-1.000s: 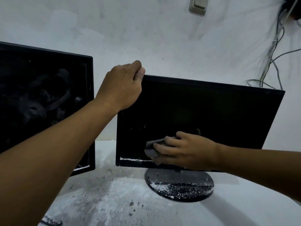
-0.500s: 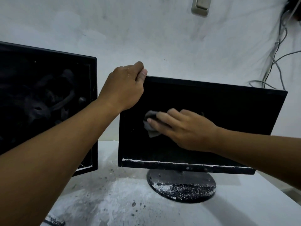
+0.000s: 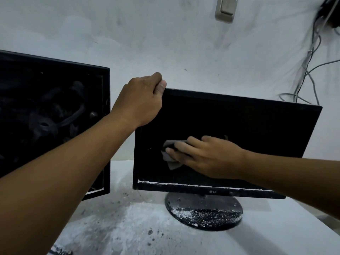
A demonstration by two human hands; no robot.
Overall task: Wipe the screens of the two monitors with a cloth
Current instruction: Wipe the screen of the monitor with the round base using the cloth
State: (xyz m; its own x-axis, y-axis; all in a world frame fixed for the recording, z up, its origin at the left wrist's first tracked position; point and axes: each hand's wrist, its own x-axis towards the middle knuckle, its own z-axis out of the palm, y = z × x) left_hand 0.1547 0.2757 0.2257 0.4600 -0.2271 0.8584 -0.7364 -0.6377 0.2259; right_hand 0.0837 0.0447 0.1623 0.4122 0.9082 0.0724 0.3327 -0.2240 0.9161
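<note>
Two black monitors stand on a white table. The right monitor (image 3: 248,126) has a round base (image 3: 203,212) speckled with white dust. My left hand (image 3: 139,100) grips its top left corner, fingers curled over the upper edge. My right hand (image 3: 206,155) lies with straight fingers on the lower left part of its screen and presses a small grey cloth (image 3: 170,157) against the glass. The left monitor (image 3: 51,115) stands beside it, its dark screen smeared with reflections; my left forearm crosses in front of its lower right corner.
The white table (image 3: 276,227) carries white dust and dark crumbs in front of the monitors. A white wall rises behind, with a light switch (image 3: 226,9) at the top and grey cables (image 3: 309,70) hanging at the right.
My right hand with the cloth went up the right monitor's screen from the bottom edge, then came back down a little and to the right. My left hand kept its grip on the corner.
</note>
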